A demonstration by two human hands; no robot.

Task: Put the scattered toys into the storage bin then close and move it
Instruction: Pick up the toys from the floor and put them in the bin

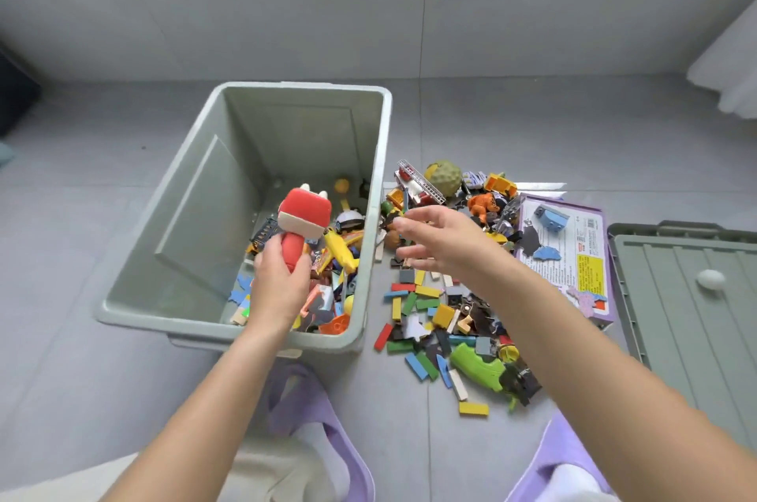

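purple slippers (315, 419) at the near edge, then the floor (123, 378) and the loose pile: a green toy (477, 365) nearest, flat blocks (422, 297) in many colours beyond it. the left hand (278, 288) is down inside the bin (196, 215), fingers wrapped round the body of a red figure (305, 213), which is held upright just above the toys lying in there. the right hand (440, 243) hovers over the pile beside the bin, fingers apart and holding nothing.

to my eye the step is setting the figure down while the other hand goes for the next handful. better to lay it on its side low in the bin than to drop it from height, and to scoop the small blocks together, not one by one.

the bin holds a shallow layer of toys, with its walls bare well above it, so there's plenty of room. further right a purple box (573, 256) lies flat with a few pieces on it, and the lid (688, 317) is beside it on the floor. at the far end of the pile sits a bumpy yellow ball (444, 176).
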